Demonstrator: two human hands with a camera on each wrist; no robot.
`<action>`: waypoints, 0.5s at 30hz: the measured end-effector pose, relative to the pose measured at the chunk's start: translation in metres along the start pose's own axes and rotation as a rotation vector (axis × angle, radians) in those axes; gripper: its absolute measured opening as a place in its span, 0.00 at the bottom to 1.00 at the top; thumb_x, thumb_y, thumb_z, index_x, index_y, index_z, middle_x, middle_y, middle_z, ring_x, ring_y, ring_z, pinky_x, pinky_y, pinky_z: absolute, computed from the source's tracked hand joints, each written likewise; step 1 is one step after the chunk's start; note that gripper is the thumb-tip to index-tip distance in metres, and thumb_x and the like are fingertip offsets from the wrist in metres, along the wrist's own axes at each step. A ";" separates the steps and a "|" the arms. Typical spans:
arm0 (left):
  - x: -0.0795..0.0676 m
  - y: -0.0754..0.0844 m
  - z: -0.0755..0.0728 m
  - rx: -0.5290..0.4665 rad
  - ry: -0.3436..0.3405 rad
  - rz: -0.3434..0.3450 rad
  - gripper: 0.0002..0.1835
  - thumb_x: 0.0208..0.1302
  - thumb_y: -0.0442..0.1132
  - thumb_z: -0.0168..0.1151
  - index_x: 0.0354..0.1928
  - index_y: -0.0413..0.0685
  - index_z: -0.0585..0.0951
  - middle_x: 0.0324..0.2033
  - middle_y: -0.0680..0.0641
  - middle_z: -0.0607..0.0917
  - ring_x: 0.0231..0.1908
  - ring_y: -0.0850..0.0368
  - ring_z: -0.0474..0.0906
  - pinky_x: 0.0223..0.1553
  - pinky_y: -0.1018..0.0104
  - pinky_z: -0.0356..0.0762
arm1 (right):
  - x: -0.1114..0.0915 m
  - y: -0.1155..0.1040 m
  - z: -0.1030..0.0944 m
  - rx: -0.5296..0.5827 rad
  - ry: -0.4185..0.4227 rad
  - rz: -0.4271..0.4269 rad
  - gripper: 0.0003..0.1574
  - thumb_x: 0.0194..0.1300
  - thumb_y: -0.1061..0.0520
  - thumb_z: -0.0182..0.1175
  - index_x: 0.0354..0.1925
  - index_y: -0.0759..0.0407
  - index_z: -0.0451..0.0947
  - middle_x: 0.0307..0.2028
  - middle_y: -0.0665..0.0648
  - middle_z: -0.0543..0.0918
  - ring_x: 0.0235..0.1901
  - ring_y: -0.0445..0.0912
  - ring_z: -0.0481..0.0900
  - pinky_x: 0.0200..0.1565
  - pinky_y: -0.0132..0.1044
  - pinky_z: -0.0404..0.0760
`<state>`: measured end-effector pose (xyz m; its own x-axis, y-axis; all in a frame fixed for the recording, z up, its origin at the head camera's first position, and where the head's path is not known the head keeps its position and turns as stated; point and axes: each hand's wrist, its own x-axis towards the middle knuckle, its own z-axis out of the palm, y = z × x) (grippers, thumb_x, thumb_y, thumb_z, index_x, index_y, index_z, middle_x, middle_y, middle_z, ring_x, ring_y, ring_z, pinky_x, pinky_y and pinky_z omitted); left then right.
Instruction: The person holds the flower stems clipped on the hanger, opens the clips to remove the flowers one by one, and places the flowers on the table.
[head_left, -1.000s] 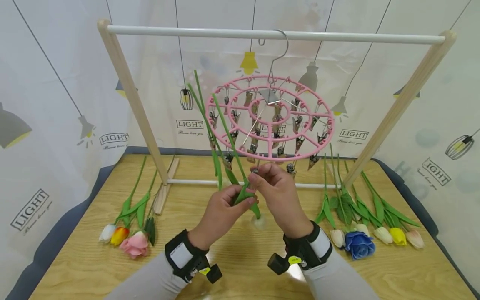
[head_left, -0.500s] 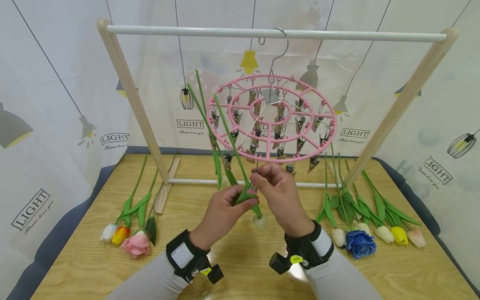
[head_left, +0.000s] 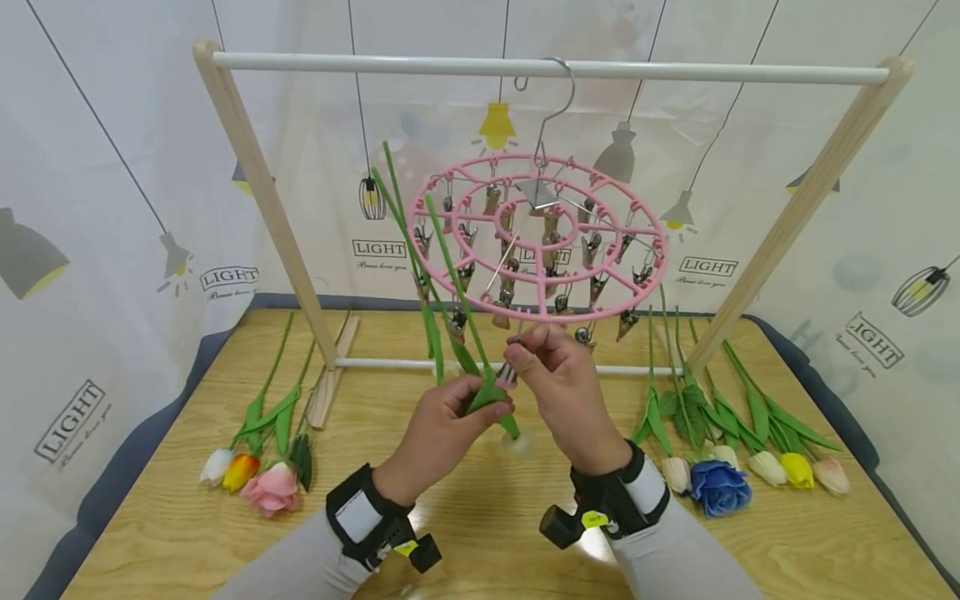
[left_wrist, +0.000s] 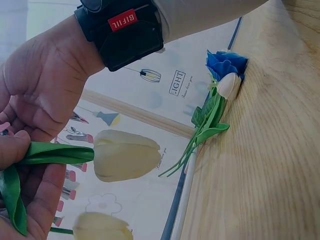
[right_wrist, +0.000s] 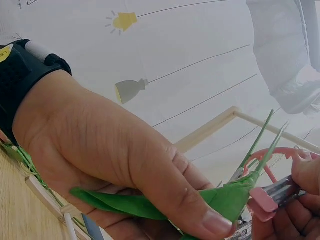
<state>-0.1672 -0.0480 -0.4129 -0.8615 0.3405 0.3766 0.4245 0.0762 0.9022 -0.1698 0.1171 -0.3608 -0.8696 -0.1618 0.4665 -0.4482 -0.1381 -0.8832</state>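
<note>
In the head view my left hand (head_left: 438,425) pinches a cream artificial tulip by its green leaves and stem, its head (left_wrist: 127,156) pointing down. Beside it my right hand (head_left: 566,400) pinches a small metal clip (head_left: 509,372) with pink tips (right_wrist: 263,202). In the right wrist view those tips sit right at the upper end of the tulip's leaf (right_wrist: 220,200). The clip hangs from the front of a round pink drying hanger (head_left: 542,315). Another cream tulip (left_wrist: 102,227) shows lower in the left wrist view.
A white rail (head_left: 375,64) on wooden posts carries the hanger, which has several other clips. Two more stems (head_left: 390,183) rise at its left side. A pink rose (head_left: 272,489) lies with tulips at table left. At right lie a blue rose (head_left: 720,489) and several tulips.
The hanger sways slightly. My left hand shifts a little left with the tulip, and more of the clip shows between the two hands. Both hands keep their holds.
</note>
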 end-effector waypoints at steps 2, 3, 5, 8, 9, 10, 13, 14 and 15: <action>-0.003 0.008 -0.002 0.008 0.001 -0.017 0.08 0.62 0.44 0.60 0.43 0.54 0.81 0.37 0.50 0.83 0.32 0.55 0.75 0.30 0.65 0.74 | 0.000 -0.001 0.000 0.000 0.004 0.011 0.08 0.66 0.57 0.56 0.36 0.61 0.68 0.40 0.53 0.75 0.46 0.54 0.73 0.47 0.33 0.79; -0.005 0.011 -0.004 0.006 0.001 -0.027 0.08 0.62 0.44 0.60 0.43 0.53 0.81 0.37 0.50 0.84 0.32 0.55 0.76 0.30 0.65 0.75 | 0.001 -0.001 0.000 -0.001 0.010 0.021 0.08 0.66 0.57 0.56 0.36 0.60 0.68 0.40 0.53 0.75 0.47 0.54 0.73 0.47 0.33 0.79; -0.008 0.020 -0.006 -0.009 0.001 -0.048 0.08 0.62 0.42 0.60 0.43 0.50 0.81 0.37 0.48 0.84 0.34 0.55 0.77 0.32 0.65 0.76 | 0.002 -0.002 0.000 0.002 0.026 0.045 0.09 0.66 0.56 0.56 0.38 0.60 0.68 0.40 0.53 0.76 0.48 0.53 0.73 0.48 0.35 0.79; -0.010 0.026 -0.010 -0.018 0.005 -0.056 0.09 0.62 0.40 0.60 0.43 0.48 0.80 0.38 0.47 0.85 0.34 0.55 0.78 0.32 0.65 0.76 | 0.002 -0.002 -0.001 0.009 0.036 0.074 0.10 0.66 0.55 0.56 0.40 0.59 0.68 0.41 0.54 0.76 0.46 0.52 0.74 0.47 0.37 0.80; -0.011 0.027 -0.011 -0.016 0.010 -0.055 0.10 0.62 0.40 0.60 0.44 0.47 0.80 0.37 0.47 0.85 0.34 0.55 0.78 0.32 0.66 0.76 | 0.003 -0.002 -0.001 0.013 0.035 0.078 0.10 0.65 0.55 0.57 0.40 0.59 0.68 0.42 0.54 0.76 0.46 0.52 0.74 0.48 0.38 0.80; -0.011 0.028 -0.011 -0.015 0.015 -0.051 0.10 0.62 0.40 0.60 0.44 0.47 0.80 0.37 0.47 0.85 0.34 0.54 0.78 0.32 0.66 0.76 | 0.002 -0.002 -0.001 0.019 0.033 0.080 0.11 0.65 0.55 0.57 0.41 0.59 0.68 0.43 0.55 0.76 0.45 0.52 0.74 0.47 0.39 0.81; -0.012 0.031 -0.013 -0.004 0.032 -0.025 0.10 0.62 0.40 0.60 0.44 0.46 0.80 0.37 0.46 0.85 0.34 0.51 0.78 0.32 0.66 0.77 | 0.002 -0.002 -0.001 0.020 0.020 0.076 0.11 0.65 0.55 0.57 0.42 0.58 0.68 0.45 0.55 0.75 0.42 0.52 0.74 0.46 0.40 0.82; -0.013 0.032 -0.014 0.001 0.038 -0.016 0.10 0.62 0.40 0.60 0.44 0.46 0.80 0.37 0.46 0.85 0.35 0.50 0.78 0.32 0.66 0.77 | 0.002 -0.002 -0.001 0.019 0.019 0.074 0.11 0.65 0.55 0.57 0.42 0.58 0.69 0.45 0.55 0.75 0.42 0.52 0.74 0.46 0.40 0.82; -0.013 0.033 -0.015 0.006 0.045 -0.007 0.10 0.62 0.39 0.61 0.44 0.47 0.80 0.37 0.45 0.85 0.35 0.48 0.78 0.32 0.65 0.77 | 0.002 -0.002 -0.001 0.019 0.021 0.072 0.11 0.65 0.55 0.57 0.42 0.58 0.69 0.45 0.55 0.75 0.41 0.52 0.74 0.45 0.39 0.82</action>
<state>-0.1460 -0.0638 -0.3854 -0.8760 0.2978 0.3794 0.4199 0.0840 0.9037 -0.1709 0.1181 -0.3585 -0.9036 -0.1515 0.4006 -0.3804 -0.1458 -0.9132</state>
